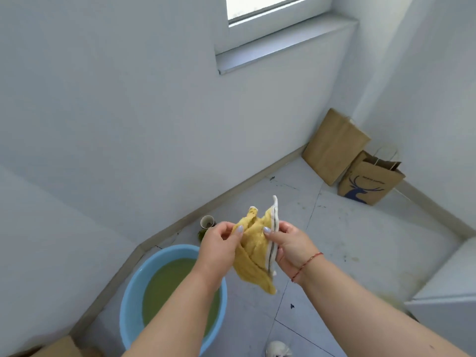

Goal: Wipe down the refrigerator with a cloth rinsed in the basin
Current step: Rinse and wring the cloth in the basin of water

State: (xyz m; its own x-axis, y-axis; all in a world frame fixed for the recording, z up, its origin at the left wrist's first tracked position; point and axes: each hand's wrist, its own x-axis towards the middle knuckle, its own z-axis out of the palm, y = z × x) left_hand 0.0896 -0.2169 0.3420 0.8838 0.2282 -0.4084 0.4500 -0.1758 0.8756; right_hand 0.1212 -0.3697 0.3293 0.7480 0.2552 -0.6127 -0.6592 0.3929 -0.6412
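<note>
A yellow cloth (253,249) with a white, grey-striped edge hangs crumpled between both my hands at the middle of the view. My left hand (219,244) pinches its left side with thumb and fingers. My right hand (288,244) pinches the white edge on the right. Below and to the left, a light blue basin (134,284) stands on the floor, holding greenish water; my left forearm crosses over it. A white appliance corner (448,292), probably the refrigerator, shows at the right edge.
Two brown paper bags (334,148) (368,181) lean in the far corner under a window sill (283,45). A small paper cup (207,222) lies by the skirting behind the basin. A cardboard edge (58,347) sits bottom left. Grey floor tiles are stained.
</note>
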